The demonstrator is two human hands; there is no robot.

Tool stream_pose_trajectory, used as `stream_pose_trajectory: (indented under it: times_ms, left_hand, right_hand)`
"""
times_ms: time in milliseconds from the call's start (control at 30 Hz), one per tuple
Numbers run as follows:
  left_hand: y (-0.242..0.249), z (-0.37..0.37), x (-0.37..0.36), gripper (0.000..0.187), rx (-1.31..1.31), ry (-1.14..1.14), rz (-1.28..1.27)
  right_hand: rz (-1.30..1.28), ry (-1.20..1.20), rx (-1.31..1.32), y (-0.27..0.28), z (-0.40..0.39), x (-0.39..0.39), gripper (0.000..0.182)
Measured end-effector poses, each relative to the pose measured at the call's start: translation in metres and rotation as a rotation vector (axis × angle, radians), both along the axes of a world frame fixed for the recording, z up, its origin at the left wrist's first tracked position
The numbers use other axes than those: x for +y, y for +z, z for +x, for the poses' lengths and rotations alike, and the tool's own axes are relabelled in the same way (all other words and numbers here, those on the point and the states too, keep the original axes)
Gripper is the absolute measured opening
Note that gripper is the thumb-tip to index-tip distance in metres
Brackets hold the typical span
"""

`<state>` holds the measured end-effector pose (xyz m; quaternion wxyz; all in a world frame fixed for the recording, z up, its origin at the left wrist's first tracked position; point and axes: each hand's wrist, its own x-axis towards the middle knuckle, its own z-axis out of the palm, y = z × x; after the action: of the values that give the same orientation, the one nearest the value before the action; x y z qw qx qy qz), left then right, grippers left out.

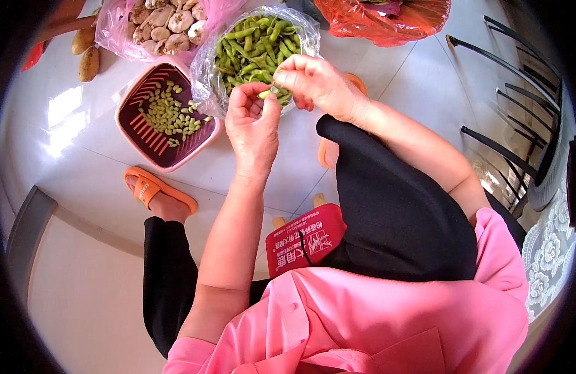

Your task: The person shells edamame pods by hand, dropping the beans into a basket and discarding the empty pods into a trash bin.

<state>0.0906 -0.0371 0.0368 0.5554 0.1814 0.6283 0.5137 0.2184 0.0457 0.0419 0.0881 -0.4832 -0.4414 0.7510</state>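
My left hand (253, 124) pinches a green edamame pod (266, 95) between thumb and fingertips. Close against it, my right hand (316, 84) has its thumb and fingers pressed together at the pod's upper end. Both hands are above the near edge of a clear plastic bag (203, 68) filled with edamame pods (253, 47). To the left of my left hand stands a pink-rimmed, dark basket (169, 167) with shelled beans (169, 112) lying in it. What exactly my right fingertips grip is partly hidden.
A pink bag (113, 31) of garlic bulbs (175, 22) lies beyond the basket, with potatoes (88, 64) to its left. At the back right is a red plastic bag (387, 25). A black metal rack (525, 93) stands at the right. Orange slippers (160, 190) are on the tiled floor.
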Motion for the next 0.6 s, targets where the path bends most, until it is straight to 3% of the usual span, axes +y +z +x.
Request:
stream_pose_trajectory:
  times_ms: [100,267,333,433,567,600]
  left_hand:
    - [0.0,-0.003,0.0,0.013,-0.047,-0.015,0.0]
    - [-0.005,-0.009,-0.003,0.014,-0.054,0.026,-0.067]
    - [-0.009,-0.011,-0.003,0.014,0.424,-0.183,0.135]
    - [0.001,-0.004,0.002,0.011,0.607,-0.114,0.2]
    - [0.0,-0.004,-0.002,0.011,0.475,-0.16,0.057]
    - [0.002,-0.001,-0.001,0.011,0.292,-0.104,0.045]
  right_hand:
    - [0.03,0.023,0.123,-0.001,-0.005,-0.007,0.026]
    - [-0.012,0.08,0.041,-0.008,0.003,-0.001,0.018]
    - [0.017,0.104,0.026,-0.01,0.004,-0.004,0.016]
    - [0.082,0.112,0.004,-0.007,0.003,-0.007,0.015]
    - [0.126,0.064,0.016,0.0,0.0,-0.008,0.015]
    - [0.127,0.065,0.017,-0.002,-0.001,-0.008,0.015]
